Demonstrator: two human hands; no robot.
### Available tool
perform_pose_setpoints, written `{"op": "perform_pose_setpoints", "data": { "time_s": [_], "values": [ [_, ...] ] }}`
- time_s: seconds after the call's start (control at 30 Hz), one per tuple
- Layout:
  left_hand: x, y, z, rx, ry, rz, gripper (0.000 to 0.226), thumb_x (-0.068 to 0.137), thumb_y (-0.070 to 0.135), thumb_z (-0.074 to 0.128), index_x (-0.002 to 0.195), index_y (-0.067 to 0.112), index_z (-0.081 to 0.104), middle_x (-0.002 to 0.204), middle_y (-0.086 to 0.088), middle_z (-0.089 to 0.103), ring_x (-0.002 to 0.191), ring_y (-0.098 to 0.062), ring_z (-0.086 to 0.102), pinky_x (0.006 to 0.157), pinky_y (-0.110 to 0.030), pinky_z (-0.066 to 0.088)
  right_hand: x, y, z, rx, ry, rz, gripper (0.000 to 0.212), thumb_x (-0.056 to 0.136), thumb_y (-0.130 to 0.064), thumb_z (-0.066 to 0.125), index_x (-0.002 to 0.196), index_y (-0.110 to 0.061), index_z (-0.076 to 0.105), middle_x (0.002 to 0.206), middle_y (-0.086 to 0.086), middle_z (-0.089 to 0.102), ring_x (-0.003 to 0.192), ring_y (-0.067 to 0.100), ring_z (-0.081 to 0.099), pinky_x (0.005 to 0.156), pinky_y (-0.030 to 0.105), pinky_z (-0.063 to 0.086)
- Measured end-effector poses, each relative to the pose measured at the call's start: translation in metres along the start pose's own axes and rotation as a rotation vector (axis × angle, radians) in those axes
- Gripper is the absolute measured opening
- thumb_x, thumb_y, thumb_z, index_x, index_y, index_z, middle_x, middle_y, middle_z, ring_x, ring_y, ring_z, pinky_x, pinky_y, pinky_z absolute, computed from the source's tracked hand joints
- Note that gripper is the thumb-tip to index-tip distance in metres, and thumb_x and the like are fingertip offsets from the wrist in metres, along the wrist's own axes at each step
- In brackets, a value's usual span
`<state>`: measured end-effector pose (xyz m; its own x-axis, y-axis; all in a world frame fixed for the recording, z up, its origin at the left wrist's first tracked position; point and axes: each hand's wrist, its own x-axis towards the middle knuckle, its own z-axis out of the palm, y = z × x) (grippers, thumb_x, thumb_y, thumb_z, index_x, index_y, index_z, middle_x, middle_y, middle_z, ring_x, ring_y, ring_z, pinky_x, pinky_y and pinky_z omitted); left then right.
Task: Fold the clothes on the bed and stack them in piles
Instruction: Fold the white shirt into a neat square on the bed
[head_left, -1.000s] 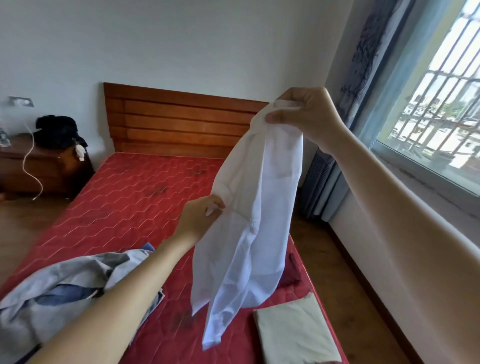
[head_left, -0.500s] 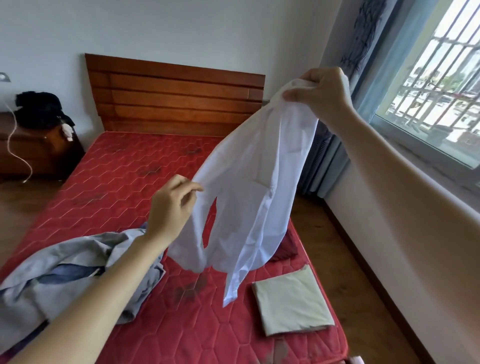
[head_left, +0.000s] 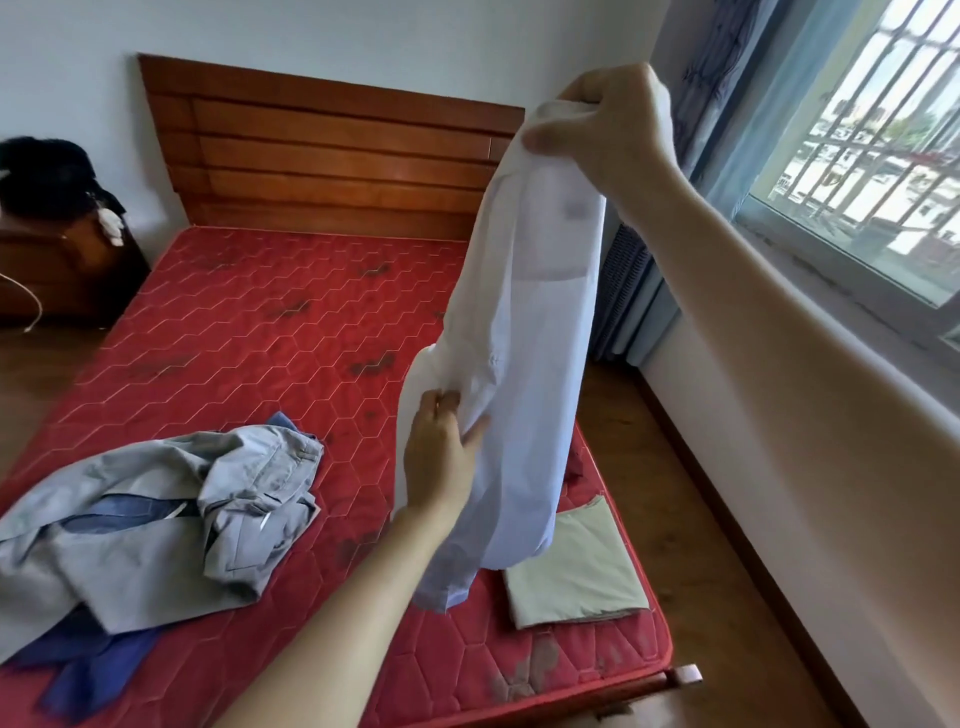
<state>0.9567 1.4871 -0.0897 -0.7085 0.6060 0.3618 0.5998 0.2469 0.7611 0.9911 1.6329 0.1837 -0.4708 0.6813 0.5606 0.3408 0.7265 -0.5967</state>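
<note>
A white garment (head_left: 524, 364) hangs in the air over the right side of the red mattress (head_left: 270, 338). My right hand (head_left: 608, 130) grips its top end up high, near the headboard's right corner. Lower down, my left hand (head_left: 441, 457) pinches the garment's left edge at about its middle. The cloth hangs long and narrow between the two hands. A folded pale green cloth (head_left: 576, 571) lies flat near the bed's front right corner, partly behind the garment's lower end. A crumpled heap of grey and blue clothes (head_left: 156, 525) lies on the bed's front left.
A wooden headboard (head_left: 332, 150) stands against the white wall. A dark bag (head_left: 47, 176) sits on a wooden nightstand (head_left: 62, 270) at the left. A window (head_left: 878, 145) with curtains (head_left: 727, 83) is on the right. Wooden floor (head_left: 691, 519) runs beside the bed.
The garment was spread wide between my hands; now it hangs narrow and straight. My left hand has moved right and lower along the cloth's edge. My right hand holds the top higher.
</note>
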Motion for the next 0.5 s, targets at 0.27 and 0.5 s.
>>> {"op": "perform_pose_setpoints", "data": {
  "time_s": [0.27,0.5],
  "values": [
    [0.026,-0.037,-0.047,-0.054,-0.072,0.09,0.024,0.069,0.015,0.083,0.065,-0.005,0.07,0.067,-0.014,0.066,0.056,-0.029,0.057,0.058,-0.038,0.044,-0.005,0.062,-0.03,0.135,-0.069,0.086,0.023,0.057,-0.029,0.088,0.064,-0.024,0.067,0.064,-0.007,0.062,0.059,0.011,0.059,0.054,0.027,0.053],
    [0.032,-0.017,-0.112,-0.091,-0.289,-0.08,0.025,0.062,0.032,0.084,0.079,0.015,0.077,0.074,0.009,0.073,0.068,-0.004,0.066,0.066,-0.017,0.05,-0.021,0.092,-0.062,0.277,-0.189,0.046,0.02,0.063,-0.021,0.087,0.066,-0.022,0.068,0.052,-0.016,0.061,0.048,-0.001,0.057,0.045,0.014,0.043]
  ]
}}
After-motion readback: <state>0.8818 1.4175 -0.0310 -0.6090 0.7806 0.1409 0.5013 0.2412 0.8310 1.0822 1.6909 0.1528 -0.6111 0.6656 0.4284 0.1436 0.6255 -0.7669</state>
